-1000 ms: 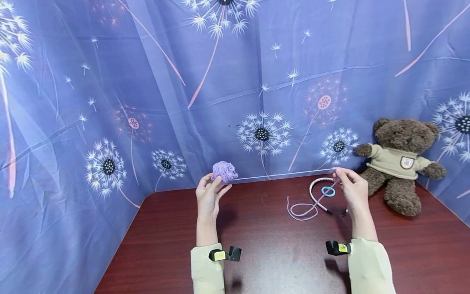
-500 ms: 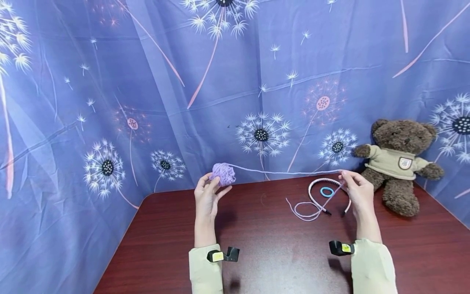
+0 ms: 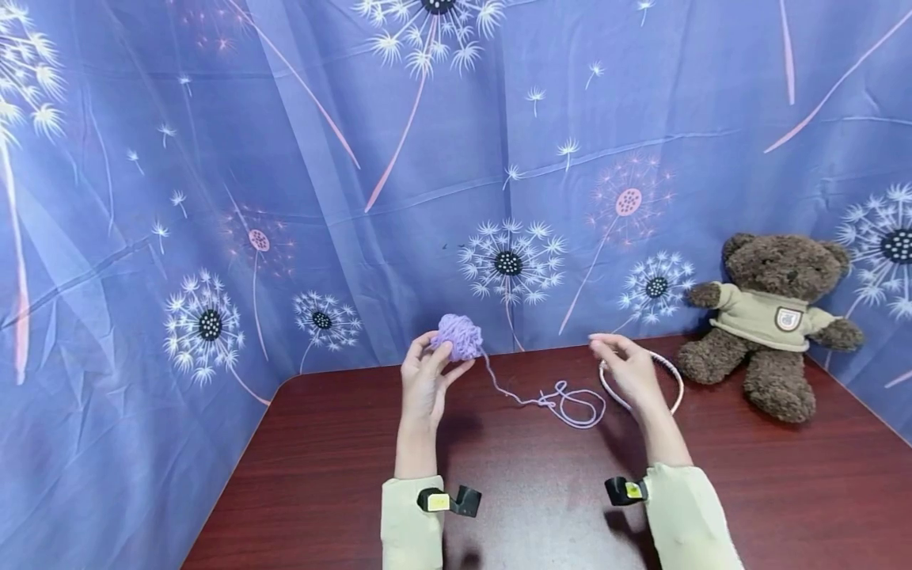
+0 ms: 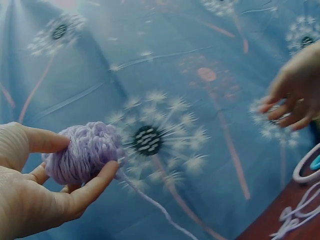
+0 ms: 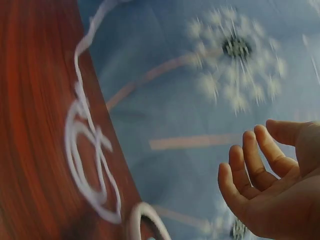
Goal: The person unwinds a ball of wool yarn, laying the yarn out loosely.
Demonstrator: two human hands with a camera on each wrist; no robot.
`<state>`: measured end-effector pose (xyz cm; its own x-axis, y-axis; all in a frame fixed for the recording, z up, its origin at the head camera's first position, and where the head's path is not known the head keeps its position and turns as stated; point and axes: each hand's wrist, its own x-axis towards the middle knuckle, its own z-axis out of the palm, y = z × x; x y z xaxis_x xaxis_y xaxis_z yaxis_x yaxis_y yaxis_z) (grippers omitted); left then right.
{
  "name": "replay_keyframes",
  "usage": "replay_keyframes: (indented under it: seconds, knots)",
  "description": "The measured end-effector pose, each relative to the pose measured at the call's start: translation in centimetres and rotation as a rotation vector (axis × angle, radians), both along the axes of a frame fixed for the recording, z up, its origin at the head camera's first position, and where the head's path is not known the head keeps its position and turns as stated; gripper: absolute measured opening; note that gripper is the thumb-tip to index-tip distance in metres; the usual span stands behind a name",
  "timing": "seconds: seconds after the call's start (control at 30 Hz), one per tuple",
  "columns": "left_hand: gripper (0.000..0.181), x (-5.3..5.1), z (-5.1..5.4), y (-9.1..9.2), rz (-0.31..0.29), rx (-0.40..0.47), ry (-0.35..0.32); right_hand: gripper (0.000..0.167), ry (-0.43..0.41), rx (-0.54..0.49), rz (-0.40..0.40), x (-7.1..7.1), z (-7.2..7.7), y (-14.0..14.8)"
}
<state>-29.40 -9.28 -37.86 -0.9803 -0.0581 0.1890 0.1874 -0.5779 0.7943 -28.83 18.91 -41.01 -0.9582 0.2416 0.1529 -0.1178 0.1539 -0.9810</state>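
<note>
Backdrop, head view: dandelion-printed curtain [image 3: 385, 119], blue, hung behind a reddish-brown counter [image 3: 313, 475].
Yarn ball [image 3: 459, 336], head view: lilac, held above the counter near its far edge by the left hand [image 3: 425, 380], thumb and fingers closed about it.
Loose strand [image 3: 523, 402], head view: hung from the ball's right side, then looped on the counter between the hands.
Right hand [image 3: 630, 376], head view: raised in front of the white headband [image 3: 675, 372], part of which is hidden; nothing seen in its grasp.
Teddy bear [image 3: 755, 317], head view: seated at the far right, brown, in a beige top.
Long axis, left wrist view: slightly oblong, pointed away from the palm, outer end tilted up; strand issued at the outer end's lower side.
Handling, left wrist view: judged light, soft, easily squashed, not fragile or slippery; best taken lightly round its wound middle, clear of the strand.
Blue ring [image 4: 315, 162], left wrist view: seen inside the headband, cut by the frame.
Fingers, right wrist view: loosely bent and parted, nothing held; ball not shown, strand blurred.
</note>
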Motion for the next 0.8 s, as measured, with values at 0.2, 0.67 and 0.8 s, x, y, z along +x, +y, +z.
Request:
replay_keyframes:
  seconds: [0.2, 0.67, 0.8]
  knots:
    - [0.025, 0.6, -0.3, 3.1, -0.136, -0.047, -0.02, 0.035, 0.1, 0.135, 0.2, 0.4, 0.6, -5.0]
    - [0.023, 0.6, -0.5, 3.6, -0.136, -0.085, -0.048, 0.032, 0.097, 0.113, 0.331, 1.0, 1.4, -4.2]
    - [0.025, 0.4, -0.4, 3.1, -0.102, -0.08, -0.058, 0.029, 0.099, 0.066, 0.273, 1.3, 2.2, -2.8]
